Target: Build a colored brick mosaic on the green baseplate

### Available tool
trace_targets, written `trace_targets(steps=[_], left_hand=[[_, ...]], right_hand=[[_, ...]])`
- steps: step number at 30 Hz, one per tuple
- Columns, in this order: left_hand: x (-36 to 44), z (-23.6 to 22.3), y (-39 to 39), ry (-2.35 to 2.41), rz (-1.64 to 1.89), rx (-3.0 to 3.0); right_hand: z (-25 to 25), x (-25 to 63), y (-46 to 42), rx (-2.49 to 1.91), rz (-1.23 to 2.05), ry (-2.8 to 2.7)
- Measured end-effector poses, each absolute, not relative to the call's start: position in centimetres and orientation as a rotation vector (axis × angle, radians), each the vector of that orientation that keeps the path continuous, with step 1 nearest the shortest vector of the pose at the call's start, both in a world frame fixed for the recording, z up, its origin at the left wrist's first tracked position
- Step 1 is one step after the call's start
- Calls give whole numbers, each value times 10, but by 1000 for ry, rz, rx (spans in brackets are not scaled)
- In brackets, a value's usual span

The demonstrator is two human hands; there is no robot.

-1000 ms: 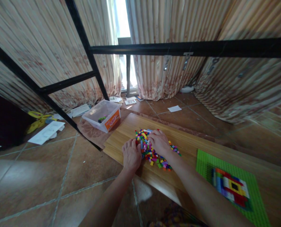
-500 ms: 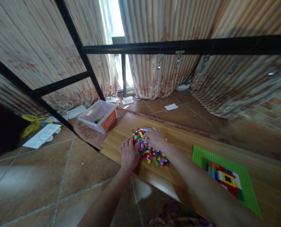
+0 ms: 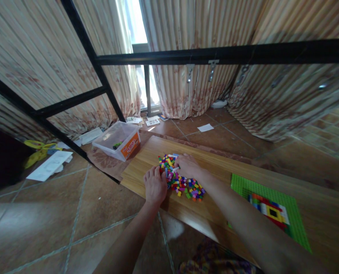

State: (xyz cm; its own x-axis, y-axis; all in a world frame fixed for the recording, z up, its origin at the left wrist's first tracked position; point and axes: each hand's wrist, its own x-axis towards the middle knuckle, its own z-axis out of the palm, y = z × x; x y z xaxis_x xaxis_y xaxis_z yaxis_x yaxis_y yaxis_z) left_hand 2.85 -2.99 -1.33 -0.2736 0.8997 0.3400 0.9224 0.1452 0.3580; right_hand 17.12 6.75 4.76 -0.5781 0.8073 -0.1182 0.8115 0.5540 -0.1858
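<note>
A heap of small coloured toy bricks [image 3: 173,184] lies loose on the wooden tabletop [image 3: 215,152]. At its left edge rests my left hand [image 3: 155,185], palm down, with the fingers bent and slightly apart. A red brick shows by its thumb; I see no clear grip on it. My right hand [image 3: 188,166] reaches over the far right side of the heap, its fingers curled down. A white toy brick [image 3: 175,168] shows at its fingertips, which are partly hidden. Right of my forearm lies a green baseplate [image 3: 290,213] carrying a flat multicoloured brick build [image 3: 273,213].
A clear plastic box [image 3: 109,146] with an orange label and a few green pieces stands past the table's left end. A black metal frame [image 3: 169,59] crosses before the curtains [image 3: 198,91]. Papers [image 3: 205,128] and a white panel [image 3: 49,165] lie on the tiled floor.
My right hand has shifted slightly over the heap, and the white brick at its fingertips shows more clearly. My left hand stays at the heap's edge. The view has shifted a little.
</note>
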Motion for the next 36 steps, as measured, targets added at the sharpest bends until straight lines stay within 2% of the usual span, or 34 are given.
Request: trace_targets(steps=[11,19,23,26,29,36], left_hand=[[27,-14,-29,-2355,-809,-1864],[23,-16,-25,-2338,-788,-1858],[20,-19,-21,-2292,-768,-1866],[19,-19,-20,-2249,-774,-1884],[17,-19,-19,-2221,-764,-1904],[17,-16,-16,-2252,-673,-1908]], right_hand=[[57,182,47,1556,-395,2941],[58,248,-42,2231,-1439,2884],[49,306,-92,2799,-1683,2526],[40,359,-116,3276,-1623,2147],[31,404,-126,3516,-1476,1840],[25,431,-118,3354,-968,1871]])
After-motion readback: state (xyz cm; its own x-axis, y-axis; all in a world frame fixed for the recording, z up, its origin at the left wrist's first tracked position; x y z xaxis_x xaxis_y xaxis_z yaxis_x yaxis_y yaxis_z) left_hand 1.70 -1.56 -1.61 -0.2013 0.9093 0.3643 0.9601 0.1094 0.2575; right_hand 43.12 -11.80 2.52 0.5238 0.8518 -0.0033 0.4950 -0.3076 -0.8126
